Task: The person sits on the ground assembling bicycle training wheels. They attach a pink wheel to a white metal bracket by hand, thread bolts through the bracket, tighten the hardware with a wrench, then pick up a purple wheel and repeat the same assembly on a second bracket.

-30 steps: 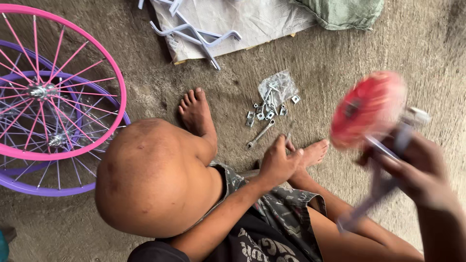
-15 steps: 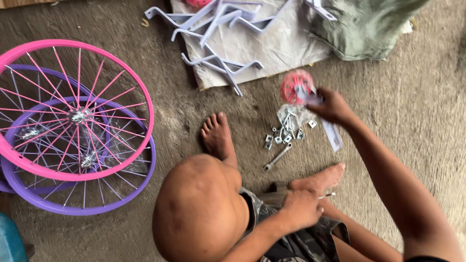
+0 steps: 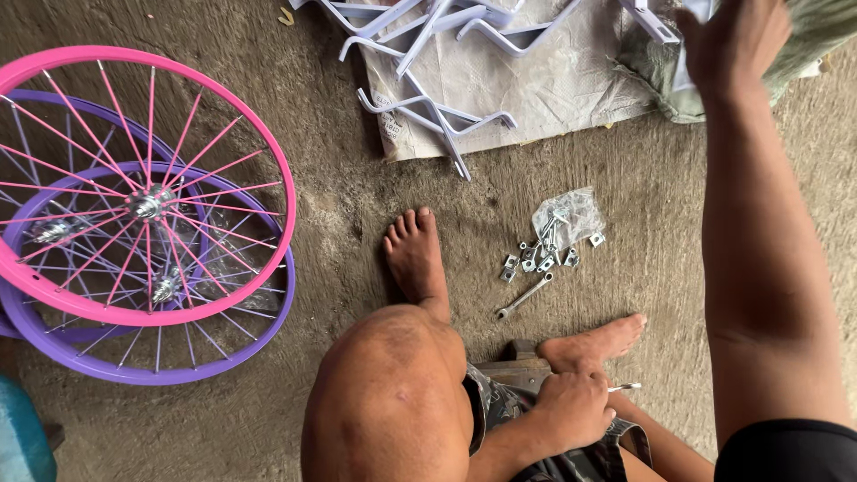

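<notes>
- Step, as I judge it: right hand (image 3: 732, 40) reaches to a white part (image 3: 683, 76) by the green sack (image 3: 656, 94) (grip hidden, cannot tell).
- Left hand (image 3: 576, 411) is fisted round a thin pin (image 3: 625, 387).
- Next calls for a firm grasp.
- Bare concrete floor (image 3: 357, 223); bolts (image 3: 544, 254) near the feet, wheels (image 3: 143, 205) at left.

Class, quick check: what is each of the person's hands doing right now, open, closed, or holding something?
Left hand: closed in a fist on a thin metal rod.
Right hand: reaching to the white bracket at the green sack; grip cannot be told.
</notes>
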